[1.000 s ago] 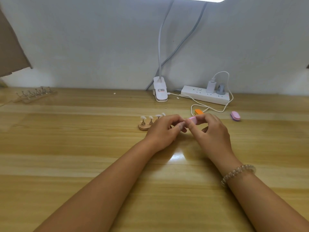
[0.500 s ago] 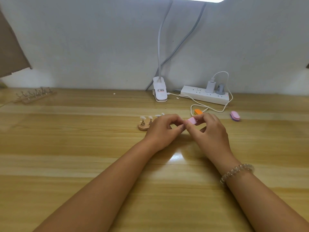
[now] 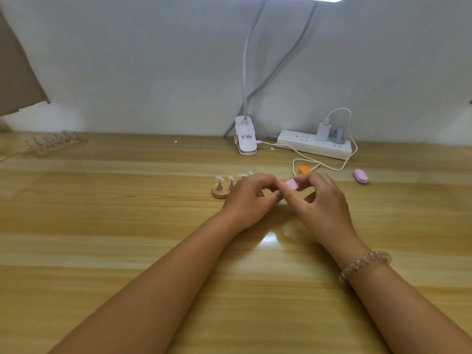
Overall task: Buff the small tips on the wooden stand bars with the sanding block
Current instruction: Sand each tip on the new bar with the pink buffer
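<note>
Pinching the pink sanding block [image 3: 291, 185] between thumb and fingertips, the right hand [image 3: 324, 200] held it just above the surface [image 3: 127, 226] — its near end met the left hand [image 3: 247, 198]. That hand's fingers were curled together over the right end of the wooden stand bar [image 3: 220, 192]; what they pinched could not be told. Two white tips [image 3: 219, 178] stood uncovered at the bar's left end.

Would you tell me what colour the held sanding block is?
The sanding block is pale pink; the head view shows it best.
</note>
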`<state>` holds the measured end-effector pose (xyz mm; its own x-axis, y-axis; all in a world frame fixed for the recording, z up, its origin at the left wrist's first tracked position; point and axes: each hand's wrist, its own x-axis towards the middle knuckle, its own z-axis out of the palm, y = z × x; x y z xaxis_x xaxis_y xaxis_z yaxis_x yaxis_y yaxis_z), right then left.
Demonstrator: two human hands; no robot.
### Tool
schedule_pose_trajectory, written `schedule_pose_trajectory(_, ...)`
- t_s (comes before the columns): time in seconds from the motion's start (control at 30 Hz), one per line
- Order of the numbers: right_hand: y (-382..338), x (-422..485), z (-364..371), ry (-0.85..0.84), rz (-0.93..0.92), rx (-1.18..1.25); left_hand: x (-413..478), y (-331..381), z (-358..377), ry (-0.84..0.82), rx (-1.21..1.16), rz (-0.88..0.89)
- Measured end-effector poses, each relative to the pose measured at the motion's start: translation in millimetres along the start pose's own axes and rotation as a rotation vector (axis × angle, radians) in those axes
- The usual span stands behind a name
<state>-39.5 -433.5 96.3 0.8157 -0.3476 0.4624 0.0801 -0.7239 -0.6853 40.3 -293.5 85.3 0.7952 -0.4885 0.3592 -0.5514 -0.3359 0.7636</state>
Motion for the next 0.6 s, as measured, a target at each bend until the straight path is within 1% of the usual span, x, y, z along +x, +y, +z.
schedule_pose_trajectory(0.07,1.0,3.7,-2.2,0.016,0.061,0.004,-0.4,0.4,0.6,0.002,-0.024,0.013)
schedule_pose_trajectory(0.1,1.3,3.8,-2.6,0.017,0.063,0.001,-0.7,0.7,0.5,-0.002,-0.035,0.018)
schedule_pose_trajectory(0.23,-4.4,-2.6,-0.5,-0.003,-0.039,0.023,-0.8,1.8,-2.1,-0.011,-0.088,-0.012)
schedule_pose_trajectory(0.37,-5.0,-1.2,-1.7,0.026,-0.015,0.004,-2.3,4.6,-1.2,-0.032,-0.061,-0.016)
schedule_pose_trajectory(0.5,-5.6,-5.3,1.7,-0.003,-0.105,-0.053,-0.8,3.0,-2.0,0.008,-0.069,-0.043)
schedule_pose_trajectory(0.6,-4.9,-2.9,-0.4,0.029,-0.032,-0.04,-1.8,6.2,-2.5,0.003,-0.102,-0.056)
